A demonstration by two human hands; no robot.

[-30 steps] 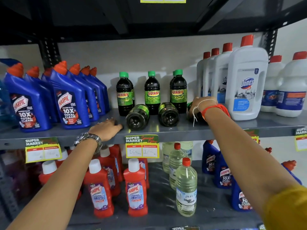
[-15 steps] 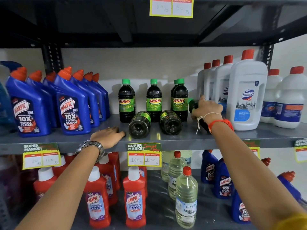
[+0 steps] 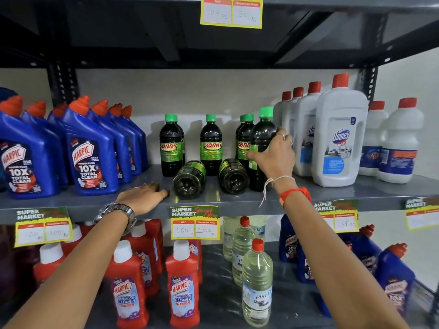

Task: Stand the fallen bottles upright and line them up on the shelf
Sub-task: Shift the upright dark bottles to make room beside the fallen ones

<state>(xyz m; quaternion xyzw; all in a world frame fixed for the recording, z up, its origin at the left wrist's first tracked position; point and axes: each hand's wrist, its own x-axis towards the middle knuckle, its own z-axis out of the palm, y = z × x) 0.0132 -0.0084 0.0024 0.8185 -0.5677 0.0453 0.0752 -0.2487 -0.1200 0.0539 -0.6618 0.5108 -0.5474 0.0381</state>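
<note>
- My right hand is grasping a dark bottle with a green cap around its middle; my grip is wrapping its label, and the bottle is standing nearly upright with its base on the grey shelf.
- This bottle is standing just beside the white Domex bottles on its right, and it is touching or almost touching the standing Sunny bottles on its left; I cannot tell which.
- My left hand is lying flat on the front edge of the shelf, palm down, fingers loose and holding nothing.
- Two more dark bottles are lying on their sides with their bottoms facing me: the left fallen bottle is just beside the fingertips of my left hand, and the right fallen bottle is lying near my right wrist.
- Behind them, two other Sunny bottles are standing upright near the back wall.
- Blue Harpic bottles are standing in rows at the left of the same shelf.
</note>
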